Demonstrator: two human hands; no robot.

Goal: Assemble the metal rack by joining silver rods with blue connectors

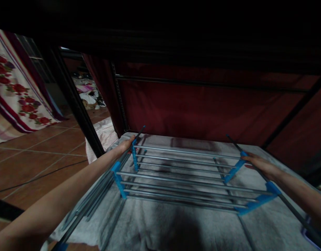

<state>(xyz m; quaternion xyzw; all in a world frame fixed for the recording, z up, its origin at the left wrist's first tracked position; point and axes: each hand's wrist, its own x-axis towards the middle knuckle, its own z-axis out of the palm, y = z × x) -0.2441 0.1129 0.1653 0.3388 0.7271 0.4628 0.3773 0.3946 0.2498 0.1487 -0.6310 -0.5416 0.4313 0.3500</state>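
Observation:
A rack of grey metal tubes (191, 183) with blue plastic brackets stands on a grey blanket (155, 226). My left hand (127, 143) is closed around the rack's left side tube, beside the far left blue bracket (134, 156). On the other side, my right hand (257, 162) grips the right side tube near the far right blue bracket (234, 170). The near brackets, left (119, 180) and right (262, 200), are untouched. Several loose grey tubes (97, 195) lie on the blanket left of the rack.
A black post (74, 97) rises at the left, and a dark frame crosses overhead. Behind hangs a dark red curtain (189, 108). A floral cloth (21, 94) hangs above the tiled floor (50, 153), where a dark cable (42, 176) runs. Clothes (89, 94) are piled farther back.

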